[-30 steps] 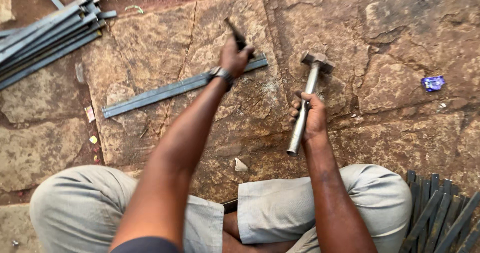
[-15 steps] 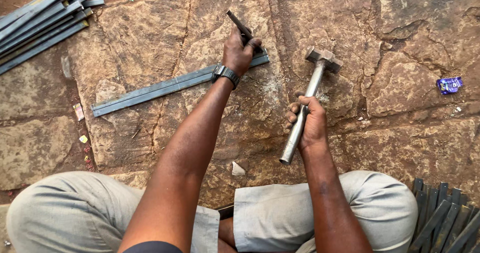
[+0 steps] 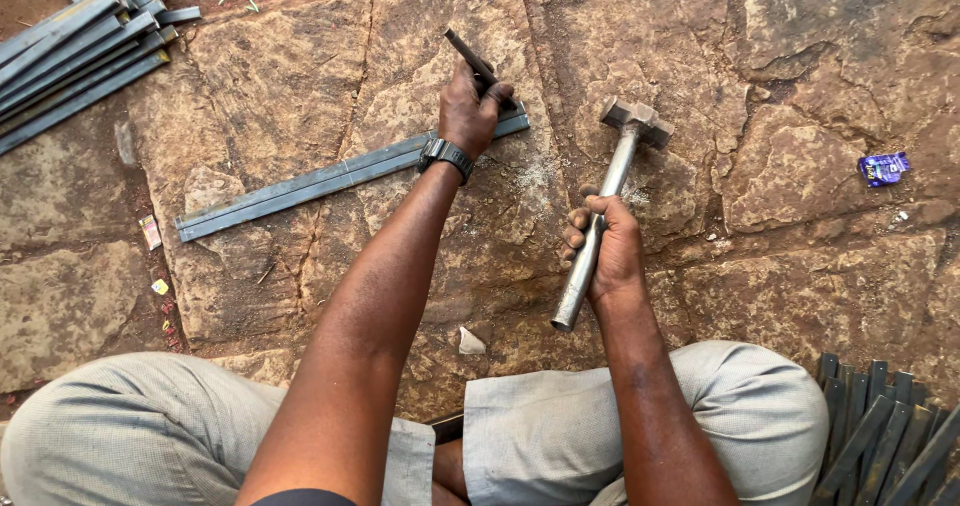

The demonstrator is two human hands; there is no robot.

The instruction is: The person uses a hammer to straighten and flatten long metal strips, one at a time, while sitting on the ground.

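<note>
I sit cross-legged on a rough stone floor. My left hand (image 3: 470, 106), with a dark wristwatch on the wrist, grips a dark metal chisel (image 3: 466, 56) whose tip rests at the right end of a long grey angle-iron bar (image 3: 310, 181) lying flat on the stone. My right hand (image 3: 605, 251) holds the steel handle of a hammer (image 3: 612, 181); its square head (image 3: 636, 121) rests on the stone to the right of the bar, apart from the chisel.
A stack of grey metal bars (image 3: 75, 51) lies at the top left. More bars (image 3: 890, 436) fan out at the bottom right by my knee. A blue wrapper (image 3: 884, 169) lies at the right. Small scraps (image 3: 150, 231) and a white chip (image 3: 470, 342) dot the stone.
The view has shifted slightly. My left hand keeps the chisel at the bar's end, and the hammer stays low in my right hand, its head on the stone.
</note>
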